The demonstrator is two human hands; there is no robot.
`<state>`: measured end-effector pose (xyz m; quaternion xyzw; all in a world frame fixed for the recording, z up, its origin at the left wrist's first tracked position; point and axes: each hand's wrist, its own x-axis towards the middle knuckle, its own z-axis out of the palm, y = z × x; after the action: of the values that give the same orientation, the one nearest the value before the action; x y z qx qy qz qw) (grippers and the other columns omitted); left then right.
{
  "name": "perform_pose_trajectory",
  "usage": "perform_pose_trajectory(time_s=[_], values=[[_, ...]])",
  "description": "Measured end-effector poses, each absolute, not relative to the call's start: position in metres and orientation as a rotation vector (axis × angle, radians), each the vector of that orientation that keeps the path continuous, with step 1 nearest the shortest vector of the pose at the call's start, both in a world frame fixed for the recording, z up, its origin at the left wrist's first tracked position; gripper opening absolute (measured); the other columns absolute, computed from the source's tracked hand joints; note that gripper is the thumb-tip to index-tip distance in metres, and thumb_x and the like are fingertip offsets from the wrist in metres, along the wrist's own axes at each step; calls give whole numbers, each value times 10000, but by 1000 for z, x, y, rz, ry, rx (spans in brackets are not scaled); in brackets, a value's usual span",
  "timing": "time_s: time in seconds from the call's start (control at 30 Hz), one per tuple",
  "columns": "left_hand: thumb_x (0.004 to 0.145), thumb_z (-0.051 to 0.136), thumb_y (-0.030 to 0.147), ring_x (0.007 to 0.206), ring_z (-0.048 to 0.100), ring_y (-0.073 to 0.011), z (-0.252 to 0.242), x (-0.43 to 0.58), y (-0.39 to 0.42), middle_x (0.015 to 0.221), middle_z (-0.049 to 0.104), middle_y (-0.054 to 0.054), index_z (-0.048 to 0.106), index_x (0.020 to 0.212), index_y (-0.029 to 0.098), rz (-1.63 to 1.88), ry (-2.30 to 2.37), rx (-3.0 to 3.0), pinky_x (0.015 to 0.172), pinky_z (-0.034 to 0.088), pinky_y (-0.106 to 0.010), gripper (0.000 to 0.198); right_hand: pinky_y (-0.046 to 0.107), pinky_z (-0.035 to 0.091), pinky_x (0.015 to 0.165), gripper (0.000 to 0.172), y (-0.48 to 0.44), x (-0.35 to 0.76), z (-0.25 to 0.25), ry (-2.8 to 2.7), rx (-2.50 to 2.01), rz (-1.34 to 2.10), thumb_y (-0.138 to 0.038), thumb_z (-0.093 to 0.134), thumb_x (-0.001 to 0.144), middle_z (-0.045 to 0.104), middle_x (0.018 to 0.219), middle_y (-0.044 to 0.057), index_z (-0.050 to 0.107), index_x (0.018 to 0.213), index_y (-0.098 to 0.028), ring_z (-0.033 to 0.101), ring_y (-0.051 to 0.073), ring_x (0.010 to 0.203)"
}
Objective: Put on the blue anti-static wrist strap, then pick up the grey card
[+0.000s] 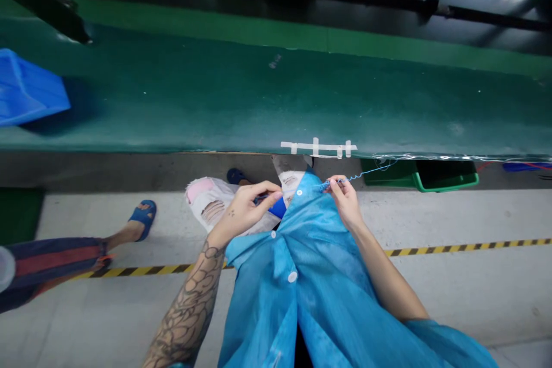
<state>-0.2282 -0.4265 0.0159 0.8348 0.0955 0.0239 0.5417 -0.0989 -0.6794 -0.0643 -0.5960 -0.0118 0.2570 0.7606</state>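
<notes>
Blue smock [297,299] front, white buttons [292,276] showing (fastening unclear); right hand [345,202] pinching coiled blue cord [357,177]; left hand [244,213] closed on small blue piece [276,207], partly hidden.

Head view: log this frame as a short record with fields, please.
Left hand: pinched at the collar of the blue smock; anything held is hidden
Right hand: holds a coiled blue cord
Fastenings: white snap buttons
Nearby: green conveyor belt, blue plastic bin, green crate
Floor: yellow-black hazard tape
Others: a co-worker's blue sandal
</notes>
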Motion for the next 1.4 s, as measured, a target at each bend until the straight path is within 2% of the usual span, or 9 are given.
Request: perform_pose_trajectory(time_s=[0.2,0.37,0.57,0.8,0.97,1.03,1.1,1.27,1.4], values=[[1074,601,428,914,750,-227,5,-214,-488,1036,821,-54,800,1089,247,-234,-24,1892,822,555,-314,269,279,585,888,334,-680,-90,-69,-1,-1310,561,-542,818,952,764,1006,46,811,1040,-220,693,170,911],[1071,596,459,762,660,-190,-4,-188,-501,974,781,-53,772,1141,221,-9,87,1881,727,510,-299,303,268,558,860,305,-687,-89,-65,-98,-1389,616,-517,770,998,778,1041,36,839,1119,-246,674,171,912],[1095,536,525,698,572,-159,-1,-139,-475,876,721,-27,740,1051,185,126,214,1886,642,425,-265,399,282,569,808,369,-696,-90,-62,-55,-1364,647,-480,850,928,780,1013,48,819,1209,-243,678,187,891],[1000,672,492,760,667,-192,-41,-151,-450,865,762,-56,764,893,177,170,347,1850,715,523,-271,345,273,591,844,284,-715,-74,-47,135,-1037,508,-322,929,841,679,858,17,792,1068,-220,649,157,855],[973,694,516,521,407,-125,-43,-182,-421,640,607,-2,780,849,180,272,589,1896,482,290,-238,369,353,622,983,139,-730,-67,-31,210,-860,584,-245,774,958,534,777,-33,745,1092,-221,606,139,773],[960,701,540,508,390,-126,-42,-191,-416,601,550,14,775,846,183,303,660,1861,469,275,-236,381,329,648,915,121,-732,-67,-27,248,-804,622,-245,723,1002,430,730,-70,733,1122,-228,491,101,615],[953,705,558,509,397,-125,-42,-199,-412,589,506,28,762,854,181,353,723,1800,468,288,-229,393,239,633,736,138,-732,-68,-25,262,-775,678,-245,720,1013,358,712,-87,731,1149,-222,354,79,522],[988,697,574,580,441,-121,-39,-208,-401,645,523,27,740,899,179,514,751,1762,531,336,-228,407,120,362,387,211,-730,-68,-25,258,-786,794,-307,777,983,334,721,-80,737,1172,-221,242,70,499],[986,713,605,525,375,-103,-22,-203,-389,586,433,69,631,854,190,811,746,1571,532,339,-242,444,116,174,317,347,-731,-70,-29,257,-888,892,-348,853,923,404,749,-74,731,1222,-221,231,59,504]])
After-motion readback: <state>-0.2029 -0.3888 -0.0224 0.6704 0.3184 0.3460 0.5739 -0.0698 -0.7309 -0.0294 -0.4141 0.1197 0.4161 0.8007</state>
